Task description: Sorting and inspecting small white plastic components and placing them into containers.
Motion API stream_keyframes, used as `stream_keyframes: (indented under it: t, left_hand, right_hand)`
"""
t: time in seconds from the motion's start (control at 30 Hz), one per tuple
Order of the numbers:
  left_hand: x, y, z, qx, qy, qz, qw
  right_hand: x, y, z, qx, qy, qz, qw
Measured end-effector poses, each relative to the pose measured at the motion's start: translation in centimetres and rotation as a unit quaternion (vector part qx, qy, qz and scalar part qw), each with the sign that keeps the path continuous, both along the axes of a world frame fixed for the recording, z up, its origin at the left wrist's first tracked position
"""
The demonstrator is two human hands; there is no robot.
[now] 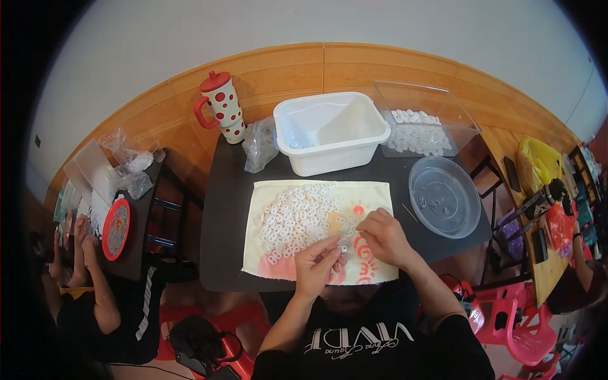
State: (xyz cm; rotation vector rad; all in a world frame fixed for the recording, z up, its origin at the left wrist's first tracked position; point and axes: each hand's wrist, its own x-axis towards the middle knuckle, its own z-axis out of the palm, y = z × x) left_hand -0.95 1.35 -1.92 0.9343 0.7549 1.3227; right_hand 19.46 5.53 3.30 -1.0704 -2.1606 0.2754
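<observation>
A cream cloth with pink print lies on the dark table before me. Many small white plastic pieces with holes are heaped over its left and middle part. Low over the cloth's front, my left hand pinches one small white piece at its fingertips. Just to the right and a little farther off, my right hand has its fingers drawn together above the cloth. What those fingers hold, if anything, is too small to make out. A few greyish bits lie between the hands.
Behind the cloth stands a white tub, beside a clear bin of white pieces. A clear round tray and a thin stick are at right. A spotted tumbler stands back left. Another person's hands work by a red tray.
</observation>
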Motion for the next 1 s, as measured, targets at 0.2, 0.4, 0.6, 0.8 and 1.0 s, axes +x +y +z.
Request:
stream_keyframes:
  t: [0.2,0.4,0.6,0.8,1.0]
  left_hand:
    - [0.1,-0.2,0.7,0.035,0.026,-0.026,0.999]
    - [0.1,-0.4,0.4,0.032,0.019,-0.037,0.999]
    - [0.1,-0.3,0.3,0.058,0.021,-0.04,0.997]
    - [0.2,-0.4,0.9,0.047,0.042,-0.061,0.996]
    - [0.1,-0.4,0.6,0.063,0.058,-0.075,0.993]
  right_hand:
    - [-0.9,-2.1,-0.3,-0.344,0.401,0.018,0.849]
    - [-2.2,-2.0,-1.2,-0.368,0.474,0.009,0.8]
    - [-2.5,-1.6,-1.7,-0.323,0.422,0.004,0.847]
    - [-2.4,-1.6,-1.3,-0.321,0.373,-0.007,0.87]
    - [-2.8,-1.4,-1.3,-0.284,0.42,0.008,0.862]
